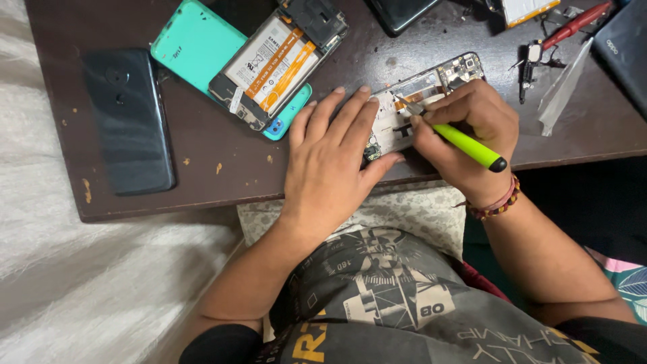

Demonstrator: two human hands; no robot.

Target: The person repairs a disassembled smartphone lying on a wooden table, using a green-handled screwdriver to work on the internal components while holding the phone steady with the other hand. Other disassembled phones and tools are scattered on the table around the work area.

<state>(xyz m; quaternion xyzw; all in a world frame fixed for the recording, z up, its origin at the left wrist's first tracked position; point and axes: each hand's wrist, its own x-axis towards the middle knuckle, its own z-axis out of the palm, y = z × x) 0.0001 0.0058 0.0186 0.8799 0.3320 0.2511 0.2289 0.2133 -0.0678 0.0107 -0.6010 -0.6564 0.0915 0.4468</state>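
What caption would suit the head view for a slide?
Left hand steadies an opened phone frame on a dark table while the right hand works a green-handled tool inside it.

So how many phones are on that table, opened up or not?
At least 5. A dark phone lies at the left, a teal one under an opened one, another opened one under the hands, and a dark one at the top edge. More may be cut off.

Your right hand [465,128] grips a glossy green plastic tool [465,143] over bare circuitry of the opened phone [421,101]; dark wooden table [222,155] matt, chipped.
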